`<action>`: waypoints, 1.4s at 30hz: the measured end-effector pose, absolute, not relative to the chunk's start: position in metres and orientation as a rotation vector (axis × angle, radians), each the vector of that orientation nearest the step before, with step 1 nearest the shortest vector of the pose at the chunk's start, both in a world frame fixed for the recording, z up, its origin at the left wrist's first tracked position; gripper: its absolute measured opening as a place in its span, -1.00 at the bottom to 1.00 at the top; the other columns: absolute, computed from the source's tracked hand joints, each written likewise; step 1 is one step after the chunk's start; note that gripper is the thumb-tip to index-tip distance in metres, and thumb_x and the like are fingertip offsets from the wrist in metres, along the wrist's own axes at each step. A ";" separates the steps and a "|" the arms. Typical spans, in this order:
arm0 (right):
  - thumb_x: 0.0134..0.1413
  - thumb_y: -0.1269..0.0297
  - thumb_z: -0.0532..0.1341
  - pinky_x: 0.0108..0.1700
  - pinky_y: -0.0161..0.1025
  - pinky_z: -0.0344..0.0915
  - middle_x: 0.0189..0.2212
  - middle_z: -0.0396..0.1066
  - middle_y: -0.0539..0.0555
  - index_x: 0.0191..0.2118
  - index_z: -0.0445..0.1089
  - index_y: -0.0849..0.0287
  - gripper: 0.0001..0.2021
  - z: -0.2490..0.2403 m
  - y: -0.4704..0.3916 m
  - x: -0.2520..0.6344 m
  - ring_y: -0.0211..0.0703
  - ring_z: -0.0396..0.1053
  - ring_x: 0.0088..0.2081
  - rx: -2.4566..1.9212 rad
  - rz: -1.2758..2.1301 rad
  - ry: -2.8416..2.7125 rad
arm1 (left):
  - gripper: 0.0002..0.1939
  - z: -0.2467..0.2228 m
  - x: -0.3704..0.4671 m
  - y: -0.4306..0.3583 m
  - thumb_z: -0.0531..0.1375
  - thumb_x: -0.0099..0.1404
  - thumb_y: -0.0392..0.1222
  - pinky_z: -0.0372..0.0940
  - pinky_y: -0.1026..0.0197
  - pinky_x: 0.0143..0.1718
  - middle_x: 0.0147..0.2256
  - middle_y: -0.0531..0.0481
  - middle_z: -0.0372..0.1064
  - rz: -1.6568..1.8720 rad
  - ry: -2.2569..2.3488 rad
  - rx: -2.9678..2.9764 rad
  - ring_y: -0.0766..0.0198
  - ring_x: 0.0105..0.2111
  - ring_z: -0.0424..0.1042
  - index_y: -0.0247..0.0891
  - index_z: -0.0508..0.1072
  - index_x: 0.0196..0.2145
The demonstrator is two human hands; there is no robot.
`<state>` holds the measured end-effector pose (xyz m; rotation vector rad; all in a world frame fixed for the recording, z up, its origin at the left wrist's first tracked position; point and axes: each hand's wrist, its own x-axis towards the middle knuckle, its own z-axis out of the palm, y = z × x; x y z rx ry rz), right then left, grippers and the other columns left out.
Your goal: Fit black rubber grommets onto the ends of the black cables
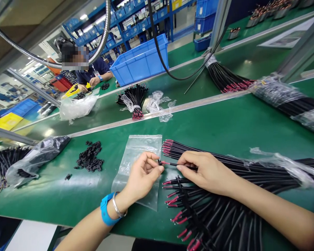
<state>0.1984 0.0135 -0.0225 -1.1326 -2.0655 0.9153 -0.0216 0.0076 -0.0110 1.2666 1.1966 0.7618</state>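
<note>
My left hand, with a blue band and a metal bangle at the wrist, pinches a small black part. Just to its right, my right hand grips a black cable whose red wire end reaches the black part. Behind and below my right hand lie bundles of black cables with red and bare wire ends. Under my left hand is a clear plastic bag. A pile of small black parts sits to the left on the green table.
Two loose black pieces and a bagged cable bundle lie at the left. Beyond the metal rail are more cable bundles, a blue bin and a person at work. A hose and a dark cord hang overhead.
</note>
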 end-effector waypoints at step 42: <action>0.17 0.26 0.06 -0.42 -0.35 0.09 -0.55 0.31 -0.01 -0.39 0.39 0.24 -0.77 -0.022 0.016 0.205 -0.35 0.23 -0.52 -1.147 1.053 -2.146 | -0.68 -0.022 0.001 0.007 0.23 0.18 -0.24 0.37 0.29 -0.20 -0.26 -0.11 0.42 0.741 1.164 1.476 0.32 -0.26 0.44 -0.38 0.39 -0.10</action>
